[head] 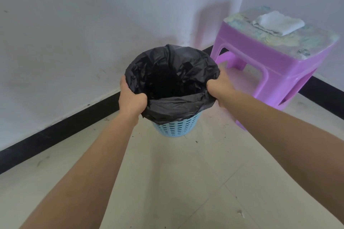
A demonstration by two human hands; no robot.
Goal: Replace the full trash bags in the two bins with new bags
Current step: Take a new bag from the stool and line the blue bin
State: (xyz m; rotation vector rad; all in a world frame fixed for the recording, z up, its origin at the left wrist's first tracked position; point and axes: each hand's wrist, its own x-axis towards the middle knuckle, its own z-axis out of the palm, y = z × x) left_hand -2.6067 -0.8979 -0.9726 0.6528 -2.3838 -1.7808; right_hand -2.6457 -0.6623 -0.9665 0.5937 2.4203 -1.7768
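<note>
A light blue slotted bin (pixel 176 126) stands on the tiled floor near the wall corner. A black trash bag (pixel 171 65) lines it, its mouth spread wide and folded down over the rim. My left hand (pixel 131 96) grips the bag's edge on the left side of the rim. On the right side my right hand (pixel 220 87) grips the bag's edge too. The inside of the bag is dark and I cannot see what it holds. Only one bin is in view.
A purple plastic stool (pixel 270 69) stands just right of the bin, with a folded white cloth (pixel 279 22) on top. White walls with a black baseboard (pixel 55 134) meet in the corner behind. Small bits of debris dot the pale floor tiles (pixel 186 182).
</note>
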